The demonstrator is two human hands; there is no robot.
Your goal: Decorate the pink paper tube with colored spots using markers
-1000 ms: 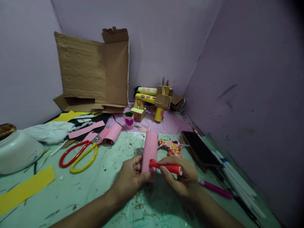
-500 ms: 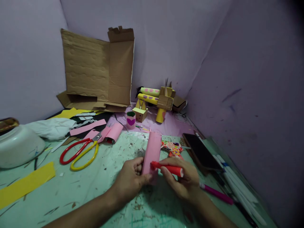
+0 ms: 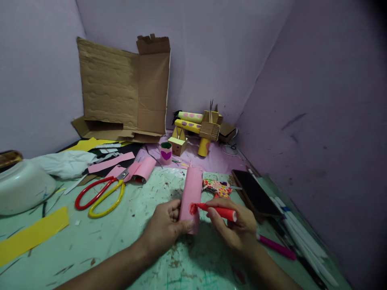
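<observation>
A pink paper tube (image 3: 192, 183) stands tilted over the table, its lower end gripped by my left hand (image 3: 167, 223) with the thumb across the front. Near that end, a scribbled red spot (image 3: 192, 208) marks the pink surface. My right hand (image 3: 237, 225) is closed round a red marker (image 3: 222, 213), whose tip is at the right edge of the spot; I cannot tell whether it touches the paper. Just behind the right hand lies a piece of colourful patterned paper or tape (image 3: 219, 187). A purple marker (image 3: 276, 246) rests to the right of that hand.
Red and yellow scissors (image 3: 106, 196) and a pink roll (image 3: 145, 169) lie left. A white bowl (image 3: 26, 189) and yellow strip (image 3: 36, 235) sit far left. A phone (image 3: 255, 193) is right. Cardboard (image 3: 121, 88) and yellow spotted tube figures (image 3: 190, 124) stand behind.
The marker tip has shifted slightly right, uncovering the red scribbled spot. My right hand has moved a little right and down. The left hand keeps its hold on the tube.
</observation>
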